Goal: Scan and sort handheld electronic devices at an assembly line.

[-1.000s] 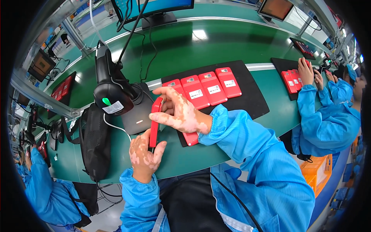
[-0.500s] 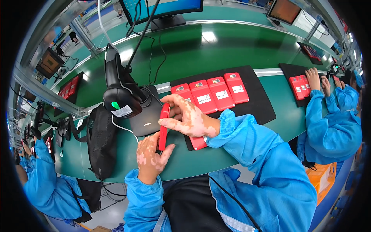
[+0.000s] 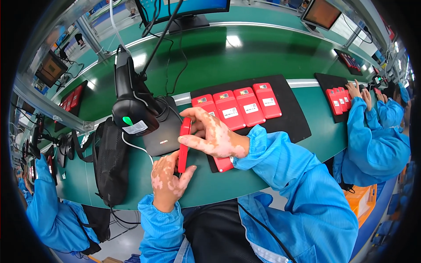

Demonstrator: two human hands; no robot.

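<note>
A slim red handheld device stands upright between my hands, its narrow edge toward me. My right hand pinches its upper end between thumb and fingers. Around the lower end is my left hand, its fingers partly hidden behind the device and its thumb on the near side. Just beyond, several similar red devices lie in a row on a black mat, most showing white labels. Another red device lies on the mat's near part, mostly covered by my right hand and wrist.
A black barcode scanner with a green light stands left of my hands, on a dark flat base. Beside it lies a black bag. Cables hang near the monitor. Co-workers in blue sleeves sit at right and left.
My left hand and the lower end of the red device have shifted slightly left and down. The right hand keeps its pinch; the whole view has moved a little.
</note>
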